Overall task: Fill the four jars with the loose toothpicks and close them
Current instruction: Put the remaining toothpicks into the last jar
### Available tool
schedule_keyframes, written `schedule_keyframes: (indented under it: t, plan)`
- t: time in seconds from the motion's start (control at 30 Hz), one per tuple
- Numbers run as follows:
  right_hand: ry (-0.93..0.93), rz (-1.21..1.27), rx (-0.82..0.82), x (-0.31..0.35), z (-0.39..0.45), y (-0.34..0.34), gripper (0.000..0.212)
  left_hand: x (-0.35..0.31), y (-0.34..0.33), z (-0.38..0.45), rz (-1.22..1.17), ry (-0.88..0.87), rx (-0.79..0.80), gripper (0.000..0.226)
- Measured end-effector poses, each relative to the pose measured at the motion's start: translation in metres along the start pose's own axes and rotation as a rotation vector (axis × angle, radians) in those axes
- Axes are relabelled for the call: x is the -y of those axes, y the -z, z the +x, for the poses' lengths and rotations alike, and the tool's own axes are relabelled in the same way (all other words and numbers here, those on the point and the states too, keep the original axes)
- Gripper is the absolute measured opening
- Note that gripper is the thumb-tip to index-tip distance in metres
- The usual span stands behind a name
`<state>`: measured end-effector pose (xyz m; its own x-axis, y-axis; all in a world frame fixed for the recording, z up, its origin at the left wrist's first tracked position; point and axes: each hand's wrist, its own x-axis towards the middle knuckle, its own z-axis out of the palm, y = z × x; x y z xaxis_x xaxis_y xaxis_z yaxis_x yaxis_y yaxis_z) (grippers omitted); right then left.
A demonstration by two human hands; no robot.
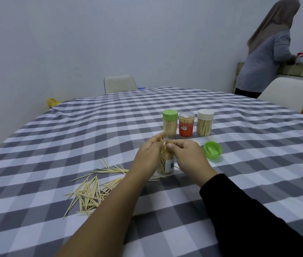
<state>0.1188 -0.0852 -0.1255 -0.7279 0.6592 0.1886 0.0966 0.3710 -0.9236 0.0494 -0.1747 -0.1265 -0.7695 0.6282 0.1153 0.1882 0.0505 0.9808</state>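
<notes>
An open clear jar (167, 166) stands on the checked tablecloth, partly filled with toothpicks that stick out of its mouth. My left hand (148, 156) curls round its left side. My right hand (187, 154) pinches toothpicks at the jar's mouth. Loose toothpicks (89, 193) lie scattered to the left. A green lid (212, 150) lies upside down to the right. Behind stand three closed, filled jars: one with a green lid (170, 123), one with a red label and clear lid (186, 124), one with a white lid (204, 122).
The round table (258, 164) carries a grey and white checked cloth. Two pale chairs (120, 84) stand at the far edge and right side. A person (265, 52) stands at a counter at the back right, facing away.
</notes>
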Motion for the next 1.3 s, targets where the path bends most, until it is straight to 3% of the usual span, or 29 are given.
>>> schedule_keyframes:
  t: [0.27,0.37,0.43,0.67,0.8,0.93,1.03,1.17,1.3]
  plan:
    - [0.193,-0.069,0.013,-0.005,-0.002,-0.006,0.05,0.002,0.007,0.001,0.132,-0.029,0.017,0.036]
    - [0.312,-0.236,0.091,-0.01,-0.001,-0.008,0.049,0.007,0.017,0.005,0.153,0.002,0.182,0.044]
    - [0.389,-0.3,0.099,-0.013,-0.001,-0.009,0.045,0.011,0.021,0.007,0.31,-0.036,0.276,0.056]
    - [0.571,-0.3,0.01,-0.016,-0.003,-0.011,0.035,0.014,0.022,0.008,0.456,-0.111,0.235,0.056]
    - [0.448,-0.314,-0.073,-0.018,0.001,-0.014,0.034,0.017,0.025,0.009,0.431,-0.135,0.242,0.061]
    - [0.423,-0.436,0.075,-0.016,0.001,-0.012,0.041,0.019,0.025,0.01,0.441,-0.159,0.224,0.059]
    - [0.378,-0.337,0.103,-0.015,0.0,-0.005,0.039,0.018,0.026,0.01,0.473,-0.156,0.222,0.066]
    - [0.211,-0.107,0.052,-0.012,0.002,0.007,0.041,0.01,0.032,0.009,0.553,-0.057,0.296,0.093]
    - [-0.073,-0.35,-0.024,-0.016,0.012,0.024,0.041,0.006,0.041,0.008,0.574,0.032,0.312,0.081]
